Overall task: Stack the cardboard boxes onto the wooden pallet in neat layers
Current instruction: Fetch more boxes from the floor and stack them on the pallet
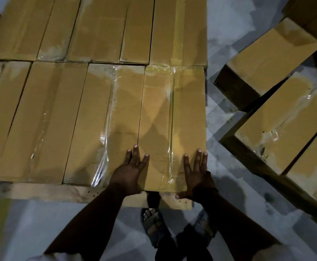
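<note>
Two flat palms, left hand (130, 172) and right hand (197, 178), fingers straight, atop the end cardboard box (180, 110).

The cardboard box (172, 113) under the left hand (133, 172) and right hand (197, 178) was mustard-tan, with a glossy clear tape strip (171, 129) running between them. The neighbouring boxes (46, 119) left of the grip were the same tan. The pallet plank (50, 191) nearer than the grip was pale wood. The floor (220, 44) right of the grip was mottled grey and white.
</note>
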